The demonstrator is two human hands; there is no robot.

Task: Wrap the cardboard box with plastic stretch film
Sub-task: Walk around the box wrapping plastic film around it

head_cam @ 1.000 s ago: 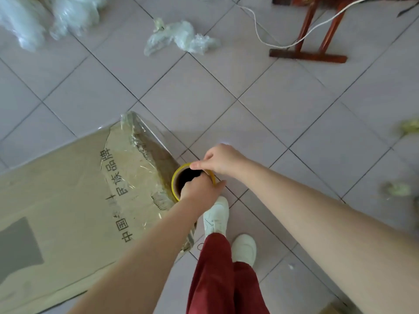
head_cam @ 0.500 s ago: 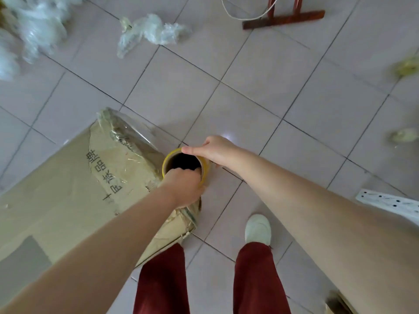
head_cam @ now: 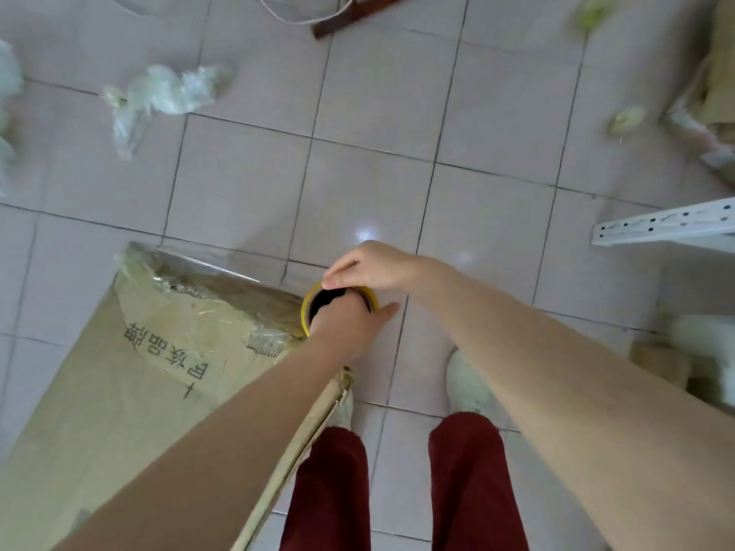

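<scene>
- Head view: big flat box (head_cam: 99, 411) lies on the tiled floor (head_cam: 246, 184) at near left, printed side up, far right corner toward the hands.
- Film (head_cam: 191, 288) covers only that far end of the box: a shiny, wrinkled band over the far edge and top corner, bunched near the roll. The rest of the top, toward near left, shows bare cardboard.
- Roll (head_cam: 308, 308) stands upright just off the box's right edge, yellow core rim facing up, dark hollow visible.
- Left hand (head_cam: 346, 324): fingers go down into the core, thumb out to the right; gripping the roll from inside by the look of it, fingertips hidden.
- Right hand (head_cam: 370, 264): curled over the far rim of the roll, fingers pressed on the rim, steadying it.
- Film appears to run from roll straight onto the box corner; the stretch between is too blurred to tell if taut.
- Progress, as a judgement: early, one end banded, most of the length left. Underside not visible.
- Left to do: carry the roll round the box repeatedly, working down toward the near end, then cut and press the tail.
- Clutter: film wads (head_cam: 159, 93) on far left floor, white metal rail (head_cam: 668, 226) at right, red trouser legs (head_cam: 473, 483) and white shoes near.
</scene>
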